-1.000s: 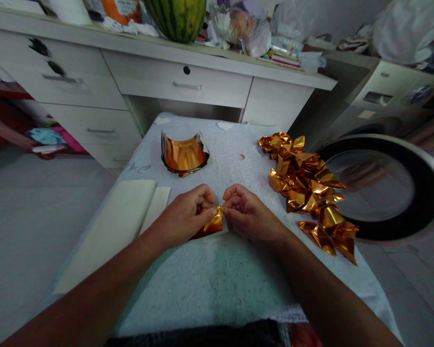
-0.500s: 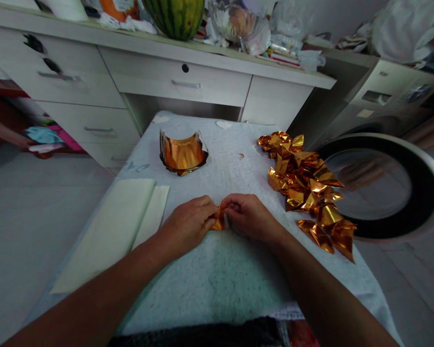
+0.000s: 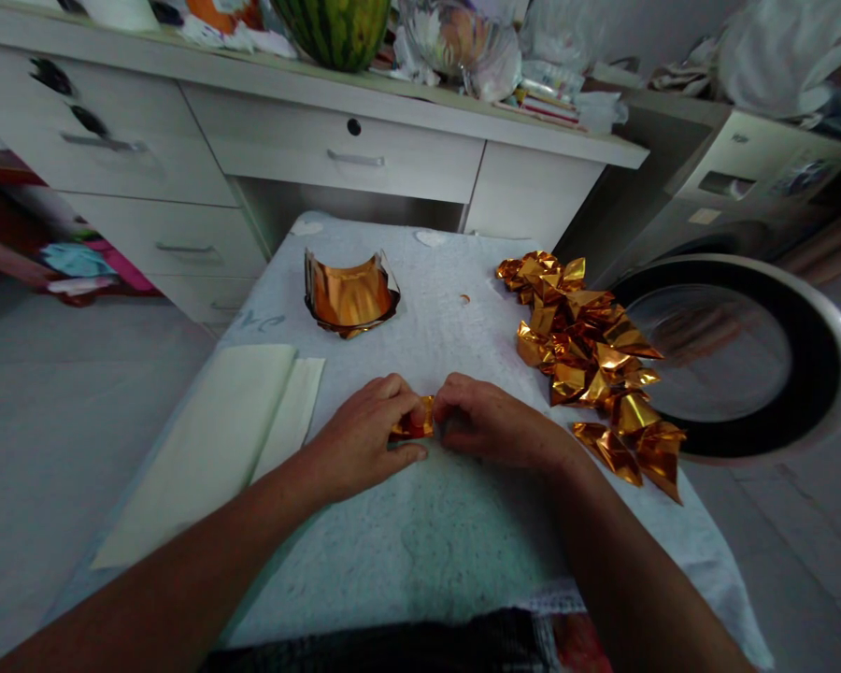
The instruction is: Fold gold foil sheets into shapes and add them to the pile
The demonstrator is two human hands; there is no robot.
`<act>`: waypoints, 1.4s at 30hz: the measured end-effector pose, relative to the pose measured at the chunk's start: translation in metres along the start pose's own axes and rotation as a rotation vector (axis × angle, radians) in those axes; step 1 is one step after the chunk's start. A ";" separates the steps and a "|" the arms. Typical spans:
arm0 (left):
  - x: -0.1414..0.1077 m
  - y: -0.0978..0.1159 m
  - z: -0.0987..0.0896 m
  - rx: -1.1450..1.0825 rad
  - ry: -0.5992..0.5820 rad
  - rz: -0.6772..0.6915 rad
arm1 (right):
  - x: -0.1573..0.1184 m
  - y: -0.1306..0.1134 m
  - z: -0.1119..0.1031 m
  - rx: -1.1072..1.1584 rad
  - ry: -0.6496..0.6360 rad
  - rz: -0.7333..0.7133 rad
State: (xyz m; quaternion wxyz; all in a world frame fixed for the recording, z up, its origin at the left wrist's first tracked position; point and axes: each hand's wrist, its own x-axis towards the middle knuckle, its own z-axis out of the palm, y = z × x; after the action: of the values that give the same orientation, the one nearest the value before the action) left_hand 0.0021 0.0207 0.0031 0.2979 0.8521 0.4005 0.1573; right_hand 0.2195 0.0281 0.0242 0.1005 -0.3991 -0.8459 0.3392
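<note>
On the left hand (image 3: 368, 435), the thumb has swung clear of the small folded orange-gold foil piece (image 3: 426, 429), fingers curled over it on the pale-blue cloth-covered table (image 3: 434, 551); the right hand (image 3: 494, 421) curls at its edge. Neither grip can be told. The foil looks narrower, suggesting folding has advanced. Beyond, a clear glass bowl (image 3: 455, 42) holds indistinct things.

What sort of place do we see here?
Probably a room in a home: a boxy, silver front-loading washing machine stands beside a long white drawer cabinet, and a round, dark-striped green watermelon rests on the cabinet's top.
</note>
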 end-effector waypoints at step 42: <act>-0.003 0.012 0.016 0.181 0.189 0.015 | 0.004 -0.005 0.010 -0.035 0.112 0.025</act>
State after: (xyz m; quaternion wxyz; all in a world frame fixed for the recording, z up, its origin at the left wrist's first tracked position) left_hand 0.0153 0.0061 -0.0023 0.1795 0.8600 0.4329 0.2021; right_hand 0.2096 0.0238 0.0199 0.1366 -0.4296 -0.8398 0.3027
